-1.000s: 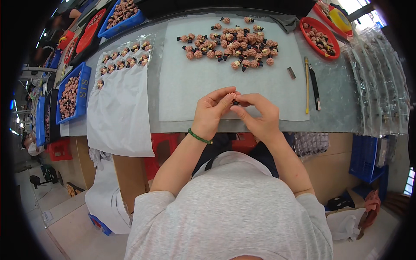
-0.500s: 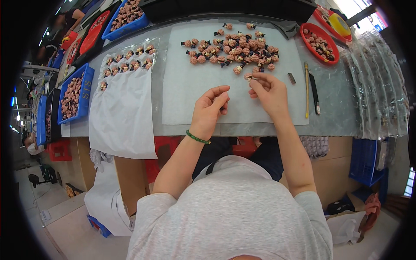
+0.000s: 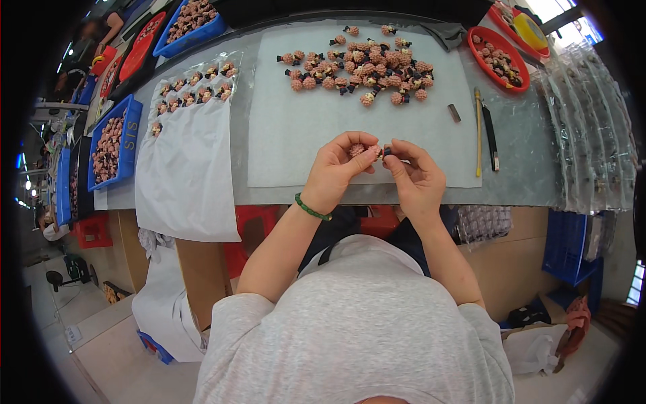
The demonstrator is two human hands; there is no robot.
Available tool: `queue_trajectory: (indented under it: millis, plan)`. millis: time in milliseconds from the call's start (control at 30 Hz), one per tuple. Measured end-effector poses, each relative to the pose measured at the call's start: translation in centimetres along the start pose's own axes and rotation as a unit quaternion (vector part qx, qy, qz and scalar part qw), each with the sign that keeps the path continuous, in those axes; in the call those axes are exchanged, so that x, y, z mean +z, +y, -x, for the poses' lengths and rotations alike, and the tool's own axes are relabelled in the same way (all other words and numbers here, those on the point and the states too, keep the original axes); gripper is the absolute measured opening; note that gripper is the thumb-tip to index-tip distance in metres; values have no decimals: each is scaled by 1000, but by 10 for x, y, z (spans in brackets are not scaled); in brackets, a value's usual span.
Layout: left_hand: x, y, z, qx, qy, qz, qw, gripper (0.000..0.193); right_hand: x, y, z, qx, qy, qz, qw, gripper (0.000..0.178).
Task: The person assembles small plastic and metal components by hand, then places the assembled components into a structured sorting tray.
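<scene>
- Blue bin (image 3: 130,151), left of frame: lettering on side wall
- Left hand (image 3: 332,170): curled, thumb and fingers pinching pink-headed figurine (image 3: 379,155), frame centre; second pink head (image 3: 356,149) between fingers
- Right hand (image 3: 420,180): angled inward, fingers bent, fingertips at figurine's dark end

A long, grey, smooth-topped worktop (image 3: 525,168) stands over a pale grey, hard floor (image 3: 128,350). Below the worktop's left part stands an upright tan board panel (image 3: 202,283), with a red plastic stool (image 3: 266,217) just beside it; a second red plastic stool (image 3: 94,225) sits off the worktop's left end. Beyond the worktop's far right corner glares a bright, white-lit window (image 3: 548,10); small white lamps (image 3: 28,176) glow well left of it.
</scene>
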State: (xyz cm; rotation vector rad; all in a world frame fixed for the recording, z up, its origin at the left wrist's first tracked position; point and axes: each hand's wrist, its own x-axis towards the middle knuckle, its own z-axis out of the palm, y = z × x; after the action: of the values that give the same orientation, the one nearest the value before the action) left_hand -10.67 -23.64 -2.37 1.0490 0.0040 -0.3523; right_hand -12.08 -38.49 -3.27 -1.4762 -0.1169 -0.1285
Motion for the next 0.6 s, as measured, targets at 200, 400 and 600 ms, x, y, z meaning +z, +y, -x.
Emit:
queue_trajectory:
  millis: [200, 400, 600]
  plan:
    - [-5, 1, 1, 17, -18, 1, 1000, 23, -2, 3, 2, -47, -16, 36, 998, 31]
    - [-3, 17, 4, -25, -6, 92, 995, 23, -6, -3, -3, -86, -28, 70, 993, 23]
    - [-7, 9, 1, 69, 29, -98, 992, 27, 4, -13, -9, -34, -61, 52, 996, 14]
